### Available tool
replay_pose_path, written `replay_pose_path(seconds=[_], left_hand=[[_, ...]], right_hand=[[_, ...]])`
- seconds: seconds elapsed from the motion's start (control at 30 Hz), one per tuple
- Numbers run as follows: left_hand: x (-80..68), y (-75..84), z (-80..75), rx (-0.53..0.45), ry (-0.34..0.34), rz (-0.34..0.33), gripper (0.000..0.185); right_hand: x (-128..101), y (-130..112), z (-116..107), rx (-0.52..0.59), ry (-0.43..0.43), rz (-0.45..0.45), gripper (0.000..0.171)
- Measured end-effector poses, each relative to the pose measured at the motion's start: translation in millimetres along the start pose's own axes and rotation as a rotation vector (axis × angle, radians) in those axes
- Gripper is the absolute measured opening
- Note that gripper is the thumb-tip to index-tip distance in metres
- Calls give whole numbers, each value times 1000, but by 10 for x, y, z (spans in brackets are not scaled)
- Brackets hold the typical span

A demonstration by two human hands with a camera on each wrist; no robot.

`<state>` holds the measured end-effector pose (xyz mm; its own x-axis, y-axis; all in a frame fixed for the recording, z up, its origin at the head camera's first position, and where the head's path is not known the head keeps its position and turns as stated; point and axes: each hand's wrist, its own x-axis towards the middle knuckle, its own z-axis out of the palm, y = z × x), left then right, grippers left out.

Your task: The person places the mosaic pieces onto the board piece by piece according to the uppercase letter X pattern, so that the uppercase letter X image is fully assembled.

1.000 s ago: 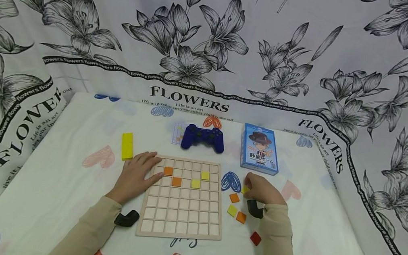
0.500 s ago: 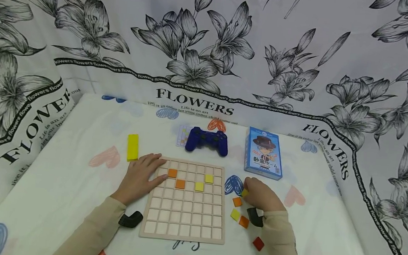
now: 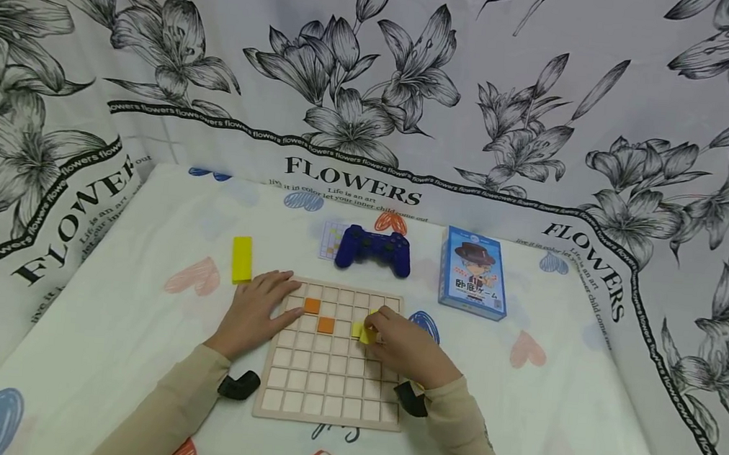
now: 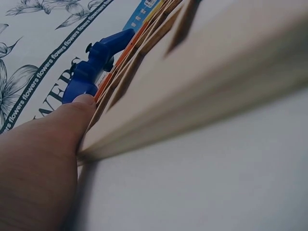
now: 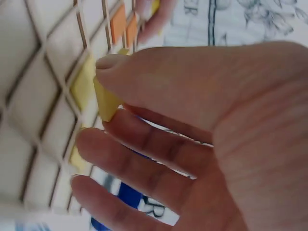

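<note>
The wooden grid board (image 3: 321, 420) lies in the middle of the cloth. My left hand (image 3: 251, 319) rests spread over its upper left edge, thumb reaching onto the squares. Beside that thumb sit two orange tiles, an upper one (image 3: 312, 305) and a lower one (image 3: 326, 325). My right hand (image 3: 413, 344) is over the board's upper right part. Its thumb and index finger pinch a yellow tile (image 5: 107, 100), tilted close over the grid. A yellow tile in the grid (image 5: 84, 83) shows behind it in the right wrist view; another is mostly covered by the fingers.
Behind the board lie a blue game controller (image 3: 374, 251) and a printed grid card (image 3: 331, 240) partly under it. A blue card game box (image 3: 474, 272) lies at the back right, a yellow block (image 3: 241, 260) near my left fingertips. Right arm hides the loose tiles.
My right hand has moved left from the loose tiles to over the board, carrying the yellow tile. The left hand stays on the board's edge. The head view has shifted slightly.
</note>
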<state>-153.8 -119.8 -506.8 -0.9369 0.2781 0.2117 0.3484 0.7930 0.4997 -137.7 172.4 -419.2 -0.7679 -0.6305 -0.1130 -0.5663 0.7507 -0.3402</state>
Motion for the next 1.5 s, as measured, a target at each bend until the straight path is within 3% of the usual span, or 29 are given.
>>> replay_pose_path(seconds=[0.2,0.37,0.77,1.5], left_hand=[[23,-4,34,-11,-2,1,57],[31,-18,43,-11,4,5,57],[14,-30,70,2,22,1,56],[3,-45,53,-12,15,-5,57]], right_hand=[[122,-103,119,-23,-15,-1,21],[184,-127,174,-89,-9,-56,12],[225,-230,225,-126,-53,-29,15],[220,-270,241,-135,-14,-69,19]])
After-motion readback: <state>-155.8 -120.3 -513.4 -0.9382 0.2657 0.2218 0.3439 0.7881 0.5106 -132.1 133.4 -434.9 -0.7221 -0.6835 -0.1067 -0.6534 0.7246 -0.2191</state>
